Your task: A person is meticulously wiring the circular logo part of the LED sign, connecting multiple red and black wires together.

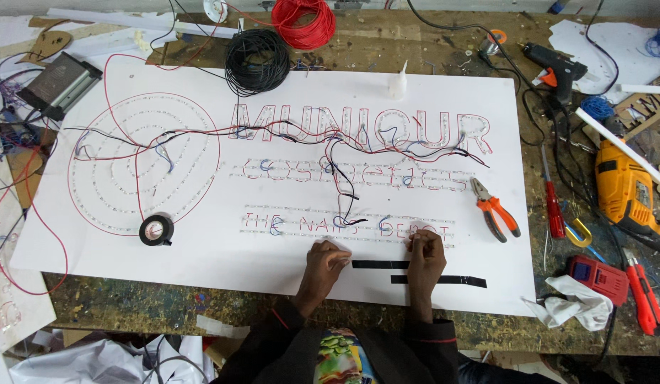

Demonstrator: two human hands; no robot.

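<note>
Left hand point(324, 257) and right hand point(424, 245) both curled with fingertips pinched, pressed on the bottom row of light strip point(344, 226) on the white sign board point(202, 263), black tape strips point(378, 264) lying between and just below them.

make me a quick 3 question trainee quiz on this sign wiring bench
1. True or false: the roll of black tape lies on the white sign board, at the lower edge of the circular outline.
2. Which tool lies on the board to the right of the lettering? A) orange-handled pliers B) yellow drill C) glue gun
3. Fill in: two strips of black ____ lie on the board near the left hand and right hand.

Key: 1 true; 2 A; 3 tape
</note>
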